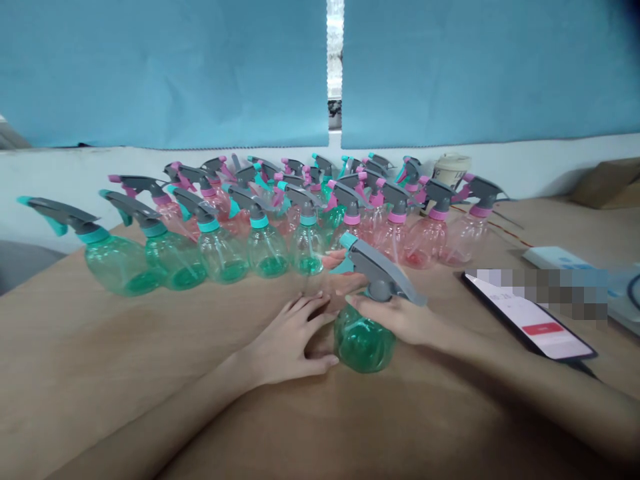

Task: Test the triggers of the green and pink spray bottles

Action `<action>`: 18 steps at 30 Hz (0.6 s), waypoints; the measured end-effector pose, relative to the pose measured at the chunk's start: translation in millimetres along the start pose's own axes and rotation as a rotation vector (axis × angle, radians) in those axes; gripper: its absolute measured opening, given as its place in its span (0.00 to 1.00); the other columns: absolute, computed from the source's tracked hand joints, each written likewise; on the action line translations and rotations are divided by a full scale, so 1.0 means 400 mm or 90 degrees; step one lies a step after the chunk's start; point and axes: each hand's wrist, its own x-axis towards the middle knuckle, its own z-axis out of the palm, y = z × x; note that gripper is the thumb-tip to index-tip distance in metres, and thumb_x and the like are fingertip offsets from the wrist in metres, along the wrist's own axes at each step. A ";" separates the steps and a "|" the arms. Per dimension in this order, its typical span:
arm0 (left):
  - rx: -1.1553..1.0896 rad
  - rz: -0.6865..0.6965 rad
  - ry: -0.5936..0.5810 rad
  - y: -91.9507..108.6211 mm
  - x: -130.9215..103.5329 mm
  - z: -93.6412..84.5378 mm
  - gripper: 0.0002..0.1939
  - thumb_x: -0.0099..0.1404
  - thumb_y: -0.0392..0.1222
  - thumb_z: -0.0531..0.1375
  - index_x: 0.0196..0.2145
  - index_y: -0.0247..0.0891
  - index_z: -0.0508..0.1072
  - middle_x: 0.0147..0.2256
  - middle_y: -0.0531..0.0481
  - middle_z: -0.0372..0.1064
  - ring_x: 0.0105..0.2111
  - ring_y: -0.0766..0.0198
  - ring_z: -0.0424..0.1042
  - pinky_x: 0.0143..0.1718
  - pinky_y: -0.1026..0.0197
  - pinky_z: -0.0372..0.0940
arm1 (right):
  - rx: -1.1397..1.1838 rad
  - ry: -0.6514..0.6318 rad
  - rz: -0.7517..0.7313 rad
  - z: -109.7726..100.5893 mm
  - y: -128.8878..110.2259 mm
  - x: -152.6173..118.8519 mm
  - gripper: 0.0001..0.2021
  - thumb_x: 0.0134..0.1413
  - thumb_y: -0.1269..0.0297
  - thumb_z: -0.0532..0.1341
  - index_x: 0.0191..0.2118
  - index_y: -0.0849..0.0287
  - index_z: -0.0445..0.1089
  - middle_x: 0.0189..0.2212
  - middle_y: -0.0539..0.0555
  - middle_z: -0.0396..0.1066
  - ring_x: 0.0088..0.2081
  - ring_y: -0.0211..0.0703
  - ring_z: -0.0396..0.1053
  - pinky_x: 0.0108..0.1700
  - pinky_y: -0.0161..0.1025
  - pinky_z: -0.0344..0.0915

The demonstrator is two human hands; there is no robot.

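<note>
A green spray bottle [364,340] with a grey trigger head and teal nozzle stands close in front of me, nozzle to the left. My right hand [400,317] is wrapped round its neck; the thumb lies across the front and the fingers show behind. Just left of the bottle, my left hand [293,340] lies with its fingers spread, the fingertips near the bottle's side. Whether they touch it I cannot tell. Behind both hands, rows of similar bottles stand, among them a clear-green one [270,250] with a teal collar and a pink one [426,240] with a pink collar.
A phone [530,317] with a lit screen lies on the wooden table [100,387] at the right. Beyond it are a white power strip [560,260] and thin wires. A paper cup [453,168] stands behind the bottles, and a cardboard box [607,183] sits at the far right.
</note>
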 end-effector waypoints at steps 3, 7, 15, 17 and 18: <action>0.006 0.000 0.003 0.000 -0.002 0.002 0.35 0.58 0.59 0.55 0.58 0.41 0.54 0.60 0.42 0.46 0.59 0.48 0.45 0.57 0.43 0.41 | 0.016 -0.008 0.000 -0.003 -0.002 0.001 0.28 0.42 0.77 0.55 0.51 0.49 0.59 0.50 0.48 0.65 0.40 0.39 0.70 0.44 0.38 0.69; 0.008 -0.002 -0.002 0.001 -0.003 0.001 0.35 0.58 0.60 0.55 0.58 0.41 0.54 0.60 0.42 0.46 0.59 0.48 0.45 0.57 0.43 0.40 | 0.020 -0.016 0.007 -0.003 -0.004 0.004 0.27 0.45 0.75 0.56 0.52 0.49 0.58 0.50 0.50 0.64 0.42 0.41 0.69 0.44 0.40 0.70; -0.003 -0.006 0.004 0.002 0.000 -0.003 0.36 0.57 0.59 0.56 0.58 0.42 0.54 0.59 0.42 0.48 0.58 0.47 0.46 0.57 0.42 0.42 | -0.010 0.001 0.022 0.000 0.008 0.000 0.22 0.46 0.71 0.56 0.50 0.50 0.57 0.45 0.51 0.67 0.36 0.41 0.71 0.34 0.38 0.71; 0.000 -0.005 0.001 0.001 0.000 -0.001 0.36 0.57 0.59 0.56 0.59 0.42 0.53 0.59 0.41 0.47 0.59 0.47 0.46 0.56 0.42 0.41 | -0.022 0.003 0.026 -0.001 0.014 -0.003 0.21 0.46 0.70 0.56 0.48 0.50 0.57 0.41 0.50 0.68 0.34 0.40 0.71 0.31 0.38 0.70; 0.001 -0.004 0.001 0.000 0.000 0.000 0.36 0.57 0.59 0.55 0.59 0.42 0.53 0.59 0.41 0.47 0.59 0.47 0.46 0.56 0.42 0.41 | -0.023 0.001 0.029 -0.001 0.016 -0.004 0.21 0.47 0.69 0.56 0.48 0.49 0.57 0.40 0.50 0.68 0.33 0.40 0.71 0.31 0.38 0.70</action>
